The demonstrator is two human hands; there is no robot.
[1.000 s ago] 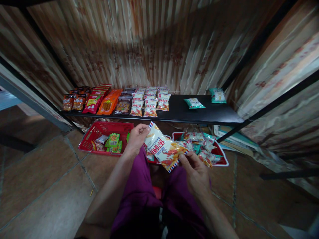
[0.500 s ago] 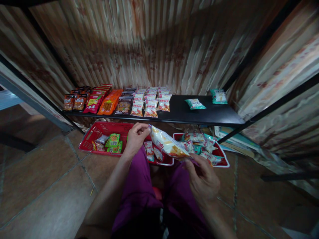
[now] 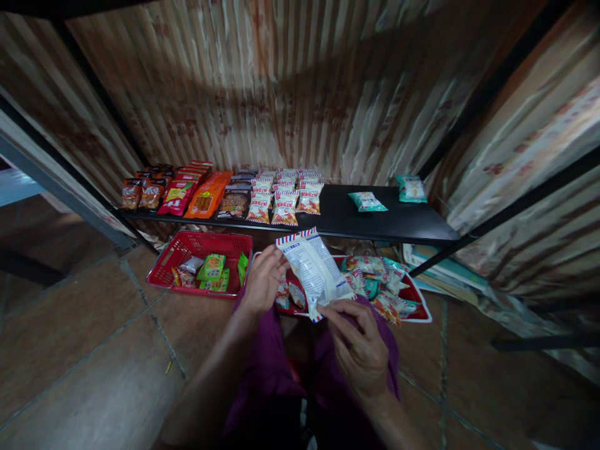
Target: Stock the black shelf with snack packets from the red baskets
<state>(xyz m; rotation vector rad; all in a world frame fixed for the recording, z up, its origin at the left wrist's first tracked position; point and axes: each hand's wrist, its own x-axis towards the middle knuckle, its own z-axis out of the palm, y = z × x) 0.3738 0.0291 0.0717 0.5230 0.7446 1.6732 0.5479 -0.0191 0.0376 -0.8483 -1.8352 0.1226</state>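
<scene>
A white snack bag (image 3: 315,265) with red and blue striped ends shows its printed back between my hands. My right hand (image 3: 359,340) pinches its lower end. My left hand (image 3: 263,281) has its fingers closed at the bag's upper left edge. Behind the bag, on the black shelf (image 3: 337,209), stand rows of white and orange snack bags (image 3: 285,207). Farther right on the shelf are a teal and white bag (image 3: 368,201) lying flat and another teal bag (image 3: 412,189) near the end.
Below the shelf, a red basket (image 3: 162,265) holds green packets (image 3: 213,267); another red basket (image 3: 424,306) holds mixed bags. Brown, red and orange packets (image 3: 206,197) fill the shelf's left part. Black posts (image 3: 492,212) flank it. Flattened cardboard (image 3: 440,269) lies behind the right basket.
The bag in my hands has been turned from its picture side to its printed back and now hangs more upright. My right hand has moved left, closer to my left hand.
</scene>
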